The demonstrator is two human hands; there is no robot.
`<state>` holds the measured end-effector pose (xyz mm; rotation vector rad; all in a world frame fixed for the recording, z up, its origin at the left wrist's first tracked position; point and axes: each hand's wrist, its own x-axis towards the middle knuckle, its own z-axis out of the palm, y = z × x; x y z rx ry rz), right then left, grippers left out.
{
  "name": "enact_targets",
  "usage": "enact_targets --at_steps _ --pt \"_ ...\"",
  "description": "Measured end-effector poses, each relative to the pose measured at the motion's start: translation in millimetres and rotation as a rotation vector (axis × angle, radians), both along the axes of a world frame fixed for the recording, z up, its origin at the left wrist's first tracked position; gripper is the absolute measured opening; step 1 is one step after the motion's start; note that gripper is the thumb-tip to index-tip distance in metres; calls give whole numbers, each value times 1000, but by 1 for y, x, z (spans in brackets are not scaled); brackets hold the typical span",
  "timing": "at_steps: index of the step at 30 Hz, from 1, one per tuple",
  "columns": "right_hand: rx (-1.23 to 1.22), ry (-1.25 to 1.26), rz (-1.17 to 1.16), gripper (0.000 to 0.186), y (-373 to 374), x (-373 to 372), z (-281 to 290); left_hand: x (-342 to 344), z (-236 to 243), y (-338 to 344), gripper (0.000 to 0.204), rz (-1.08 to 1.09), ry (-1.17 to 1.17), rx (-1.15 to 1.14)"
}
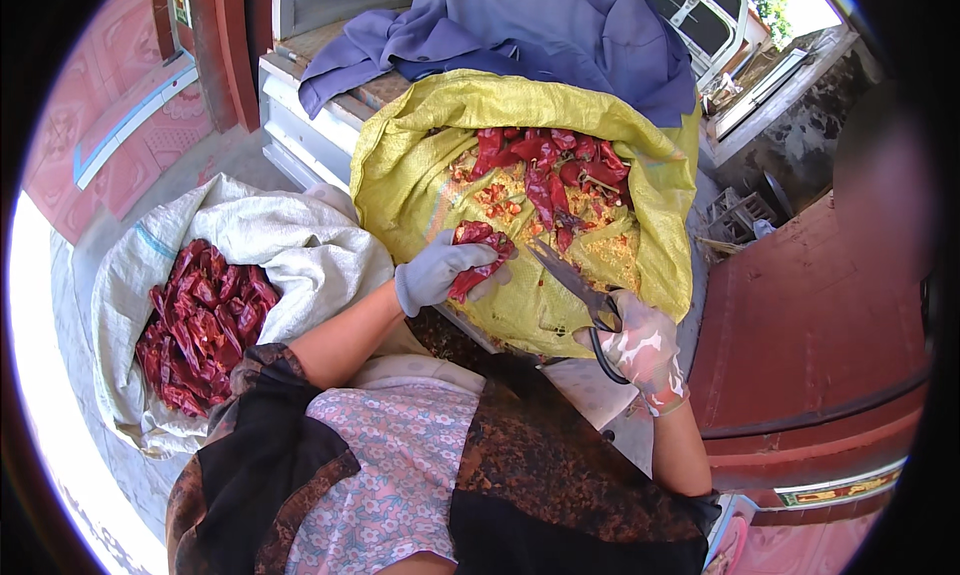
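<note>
My left hand (440, 273), in a grey glove, is closed around a few dried red chili peppers (484, 258). In a patterned glove, my right hand (645, 343) grips black-handled scissors (570, 278), whose blades point up and left toward those chilies without touching them. Beneath both hands spreads an open yellow woven sack (415, 190). Inside it lie whole dried chilies (545, 170) toward the far side and many loose yellow seeds (612, 255) with red bits.
To my left stands a white woven sack (310, 245) with dried red chilies (205, 320) in it. Purple-blue cloth (540, 25) is draped behind the yellow sack over a white cabinet-like piece (310, 125). A dark red panel (800, 315) is on the right; a vehicle (705, 15) shows beyond.
</note>
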<state>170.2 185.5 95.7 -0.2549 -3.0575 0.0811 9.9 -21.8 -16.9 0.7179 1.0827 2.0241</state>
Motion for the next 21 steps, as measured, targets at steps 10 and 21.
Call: enact_targets --at_steps 10,21 --pt "193 -50 134 51 -12 -13 5 -5 1 -7 19 11 172 -38" --pt "274 -102 37 53 -24 -15 -2 -1 9 -11 23 39 187 -193"
